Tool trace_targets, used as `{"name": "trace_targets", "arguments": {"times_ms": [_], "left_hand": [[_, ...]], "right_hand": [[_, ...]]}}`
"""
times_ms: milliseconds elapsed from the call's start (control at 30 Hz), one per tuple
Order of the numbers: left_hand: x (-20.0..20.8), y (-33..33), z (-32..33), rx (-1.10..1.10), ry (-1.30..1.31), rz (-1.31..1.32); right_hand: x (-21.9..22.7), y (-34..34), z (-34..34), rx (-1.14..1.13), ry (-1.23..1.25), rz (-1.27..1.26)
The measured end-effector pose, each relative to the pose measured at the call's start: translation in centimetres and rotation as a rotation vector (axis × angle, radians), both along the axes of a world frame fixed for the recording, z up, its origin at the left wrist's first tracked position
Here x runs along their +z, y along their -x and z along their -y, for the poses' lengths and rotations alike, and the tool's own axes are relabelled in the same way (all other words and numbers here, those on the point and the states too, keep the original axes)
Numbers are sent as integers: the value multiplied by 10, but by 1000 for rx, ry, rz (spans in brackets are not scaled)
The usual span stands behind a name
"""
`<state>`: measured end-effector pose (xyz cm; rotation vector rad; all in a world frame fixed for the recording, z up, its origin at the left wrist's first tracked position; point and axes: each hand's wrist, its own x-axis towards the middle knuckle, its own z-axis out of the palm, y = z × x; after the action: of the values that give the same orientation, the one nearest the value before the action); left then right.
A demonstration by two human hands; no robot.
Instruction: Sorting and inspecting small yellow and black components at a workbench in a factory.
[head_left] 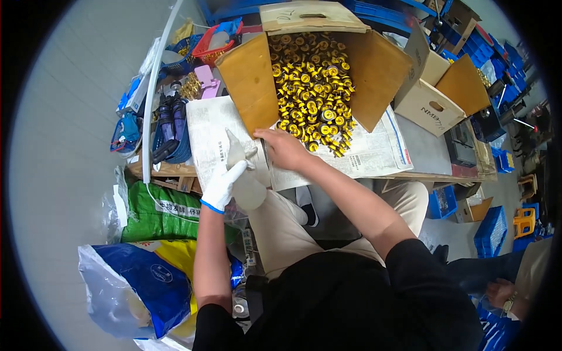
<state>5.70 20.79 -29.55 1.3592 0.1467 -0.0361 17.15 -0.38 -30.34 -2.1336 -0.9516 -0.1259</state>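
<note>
My left hand (219, 186) wears a white glove with a blue cuff. It is closed around a translucent white spray bottle (250, 194), held tilted over the table's front edge, its pale head (235, 150) above the newspaper. My right hand (285, 150) is bare, its fingers closed at the lower corner of the left flap (249, 82) of a cardboard box. That box (313, 19) lies open toward me. Many small yellow and dark round parts (316, 99) fill it and spill onto the newspaper (374, 153).
Left on the table are a blue basket (180, 153) with dark tools, a red basket (213, 51) and a pink piece (207, 81). Another open carton (430, 105) stands right. Sacks (158, 213) sit on the floor at left. Another person's hand (500, 292) shows lower right.
</note>
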Motion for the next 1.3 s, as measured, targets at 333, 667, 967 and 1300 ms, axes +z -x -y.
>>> {"name": "trace_targets", "arguments": {"times_ms": [333, 667, 967, 1300], "left_hand": [[121, -18, 17, -125, -436, 180], [102, -65, 30, -144, -571, 164], [115, -84, 19, -137, -539, 165], [47, -106, 31, -80, -1230, 601]], "right_hand": [[8, 43, 5, -105, -7, -175], [-33, 16, -28, -422, -296, -654], [-27, 22, -5, -451, -329, -606], [-34, 47, 4, -229, -264, -336]]}}
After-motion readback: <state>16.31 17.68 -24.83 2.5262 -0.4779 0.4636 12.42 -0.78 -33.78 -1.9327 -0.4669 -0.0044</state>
